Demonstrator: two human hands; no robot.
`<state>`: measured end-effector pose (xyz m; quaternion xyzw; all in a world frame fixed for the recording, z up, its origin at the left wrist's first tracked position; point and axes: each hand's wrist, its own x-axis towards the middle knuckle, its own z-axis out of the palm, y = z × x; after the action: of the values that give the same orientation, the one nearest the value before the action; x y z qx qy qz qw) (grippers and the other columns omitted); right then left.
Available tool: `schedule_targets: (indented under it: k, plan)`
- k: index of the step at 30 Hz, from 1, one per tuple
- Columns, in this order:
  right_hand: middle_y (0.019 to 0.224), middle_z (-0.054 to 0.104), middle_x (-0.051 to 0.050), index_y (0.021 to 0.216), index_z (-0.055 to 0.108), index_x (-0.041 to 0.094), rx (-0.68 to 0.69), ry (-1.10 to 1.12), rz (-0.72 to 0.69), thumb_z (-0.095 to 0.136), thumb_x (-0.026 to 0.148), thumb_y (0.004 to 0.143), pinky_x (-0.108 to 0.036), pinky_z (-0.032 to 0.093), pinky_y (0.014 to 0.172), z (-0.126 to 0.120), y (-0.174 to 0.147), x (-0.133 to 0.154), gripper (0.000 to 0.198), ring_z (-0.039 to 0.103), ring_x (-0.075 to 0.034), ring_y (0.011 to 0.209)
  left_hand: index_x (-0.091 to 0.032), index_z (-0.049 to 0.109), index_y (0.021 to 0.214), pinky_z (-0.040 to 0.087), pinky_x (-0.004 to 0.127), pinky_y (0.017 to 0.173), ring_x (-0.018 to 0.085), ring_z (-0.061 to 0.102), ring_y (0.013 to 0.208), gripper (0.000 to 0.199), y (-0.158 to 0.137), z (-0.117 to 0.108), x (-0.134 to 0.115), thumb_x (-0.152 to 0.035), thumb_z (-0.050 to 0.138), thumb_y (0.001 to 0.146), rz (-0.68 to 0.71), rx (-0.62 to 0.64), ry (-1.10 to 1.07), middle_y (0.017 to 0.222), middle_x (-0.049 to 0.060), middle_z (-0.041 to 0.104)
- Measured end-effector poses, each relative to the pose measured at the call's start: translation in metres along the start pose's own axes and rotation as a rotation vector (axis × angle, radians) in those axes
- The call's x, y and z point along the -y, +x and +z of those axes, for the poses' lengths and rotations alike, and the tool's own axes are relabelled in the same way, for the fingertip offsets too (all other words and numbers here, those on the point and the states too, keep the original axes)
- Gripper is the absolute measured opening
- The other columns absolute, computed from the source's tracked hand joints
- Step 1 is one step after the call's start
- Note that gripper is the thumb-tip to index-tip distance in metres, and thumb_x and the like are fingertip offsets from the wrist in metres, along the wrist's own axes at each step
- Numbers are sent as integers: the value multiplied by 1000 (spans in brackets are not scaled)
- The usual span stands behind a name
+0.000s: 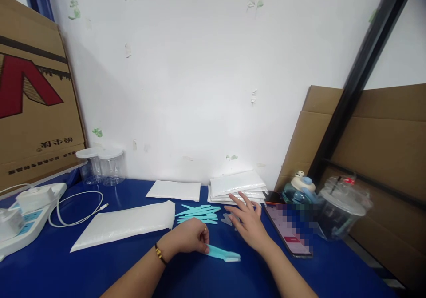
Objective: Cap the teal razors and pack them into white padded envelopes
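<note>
My left hand [193,238] is closed on the handle of a turquoise eyebrow razor [222,254], whose blade end points right. Fingers spread, my right hand [248,220] hovers over or rests by a few small translucent plastic pieces [226,219], perhaps blade covers, which it partly hides. Beyond my left hand lies a loose pile of similar turquoise razors [199,212]. A padded white mailer [129,222] lies left of that pile. Another white mailer [173,190] is behind it, and a stack of white mailers [237,184] sits against the wall.
A phone [293,236] lies to the right, near a lidded plastic cup [342,209] and a teal bottle [297,189]. Clear jars [111,167] stand back left. A power strip [33,227] and white cable [80,193] occupy the left side. Cardboard [36,98] flanks the blue table.
</note>
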<state>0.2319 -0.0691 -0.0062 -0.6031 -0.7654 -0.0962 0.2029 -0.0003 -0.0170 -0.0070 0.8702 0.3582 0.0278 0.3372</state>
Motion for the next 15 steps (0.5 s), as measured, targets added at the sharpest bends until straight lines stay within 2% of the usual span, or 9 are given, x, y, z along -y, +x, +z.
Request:
schedule_targets:
  k: [2,5,10,15]
  plan:
    - [130,53,-1,96,67,33,71,153,38,34,42,93,-51,26,95,-4,-1,-2,34,37,-29,123,-21,70,76,35,21,52,12,54,60,18,2,-1,5,-36,64,67,17,-32,-32,67,-2,65]
    - [114,59,-1,78,67,27,167,285,9,42,48,90,-45,27,94,-9,-4,-4,35,44,-25,112,-20,70,77,34,21,53,12,53,62,21,4,-2,8,-37,61,69,5,-129,-50,69,-2,64]
    - [111,58,2,75,66,28,257,326,-91,49,47,88,-44,21,96,-11,-4,2,29,43,-22,111,-17,68,78,36,21,56,13,53,66,27,8,-6,11,-41,57,71,-4,-194,-126,72,0,64]
    - [111,58,1,75,66,27,195,245,-94,45,42,91,-43,23,94,-6,0,-8,30,43,-22,110,-16,66,77,37,21,58,14,55,67,25,12,-16,28,-38,56,71,-54,-232,-97,70,1,63]
